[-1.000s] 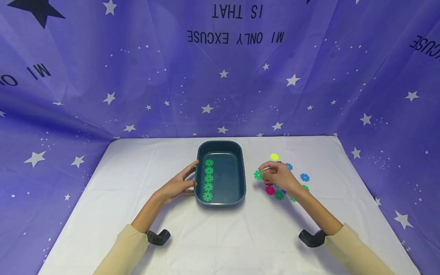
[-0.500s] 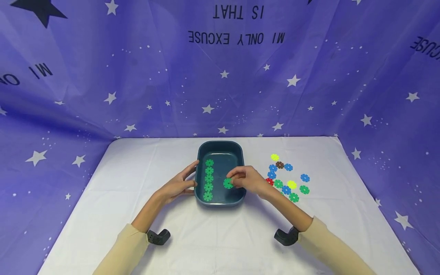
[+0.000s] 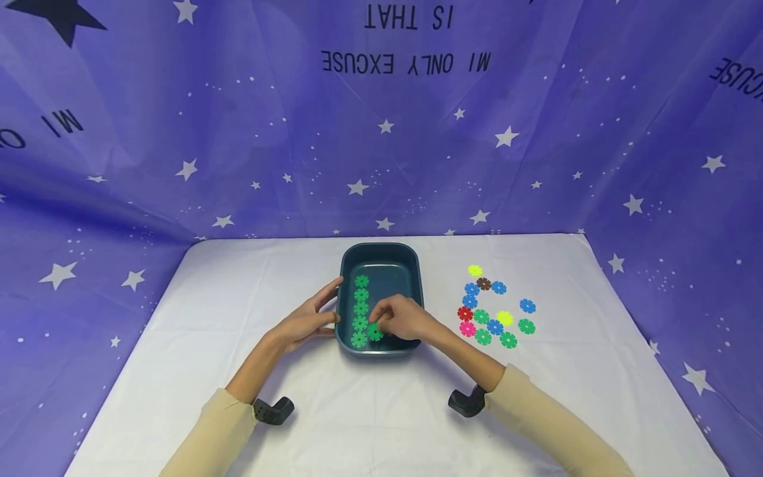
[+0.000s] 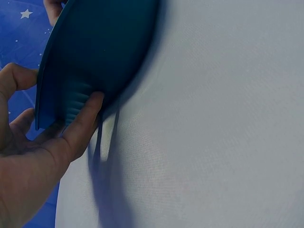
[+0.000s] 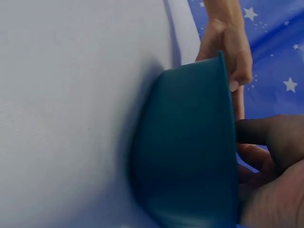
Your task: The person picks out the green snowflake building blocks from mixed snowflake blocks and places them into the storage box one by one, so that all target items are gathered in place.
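Observation:
Inside a dark teal plastic bin, several green interlocking snowflake discs lie in a column along the left wall. My right hand reaches over the bin's right rim and pinches another green snowflake disc just right of the column's lower end. Whether that disc touches the bin floor is unclear. Spread fingers of my left hand touch the bin's left side from outside, also visible in the left wrist view on the bin wall. In the right wrist view, the wall hides the discs.
To the right of the bin, loose snowflake discs lie on the white cloth: several blue and green ones, two yellow, one brown, one red and one pink. A purple star-print curtain surrounds the table's back and sides.
My right hand has carried the green snowflake disc left from the loose discs into the bin, then down beside the green column. My left hand has stayed at the bin's side.

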{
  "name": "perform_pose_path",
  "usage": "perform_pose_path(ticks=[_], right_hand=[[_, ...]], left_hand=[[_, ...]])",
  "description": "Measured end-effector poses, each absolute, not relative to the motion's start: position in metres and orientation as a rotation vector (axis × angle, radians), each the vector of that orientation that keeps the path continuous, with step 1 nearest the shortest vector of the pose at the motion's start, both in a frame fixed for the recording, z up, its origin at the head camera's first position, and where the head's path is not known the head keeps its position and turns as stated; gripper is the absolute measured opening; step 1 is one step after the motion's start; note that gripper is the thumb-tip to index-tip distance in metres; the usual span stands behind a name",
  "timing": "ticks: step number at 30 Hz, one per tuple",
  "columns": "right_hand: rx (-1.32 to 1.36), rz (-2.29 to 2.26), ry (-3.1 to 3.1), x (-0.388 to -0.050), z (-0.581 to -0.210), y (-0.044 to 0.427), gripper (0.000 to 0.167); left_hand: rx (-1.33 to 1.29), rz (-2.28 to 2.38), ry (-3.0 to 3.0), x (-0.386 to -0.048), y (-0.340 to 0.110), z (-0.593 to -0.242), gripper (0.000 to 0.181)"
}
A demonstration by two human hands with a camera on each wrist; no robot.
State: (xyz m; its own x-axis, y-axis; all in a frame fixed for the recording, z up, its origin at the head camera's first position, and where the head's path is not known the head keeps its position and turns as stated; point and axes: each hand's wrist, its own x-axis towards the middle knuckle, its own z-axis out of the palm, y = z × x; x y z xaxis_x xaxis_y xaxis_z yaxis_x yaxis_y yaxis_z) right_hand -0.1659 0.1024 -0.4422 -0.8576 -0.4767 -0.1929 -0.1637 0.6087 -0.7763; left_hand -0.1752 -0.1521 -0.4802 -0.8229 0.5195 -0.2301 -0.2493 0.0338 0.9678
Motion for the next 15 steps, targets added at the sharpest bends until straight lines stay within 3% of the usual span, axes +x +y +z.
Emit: perform_pose_path(ticks=[15], right_hand=[[-0.605, -0.809, 2.547, -0.167, -0.455, 0.09, 0.026]], left_hand=[[0.277, 1.839, 1.787, -0.176, -0.153, -0.482, 0.087]])
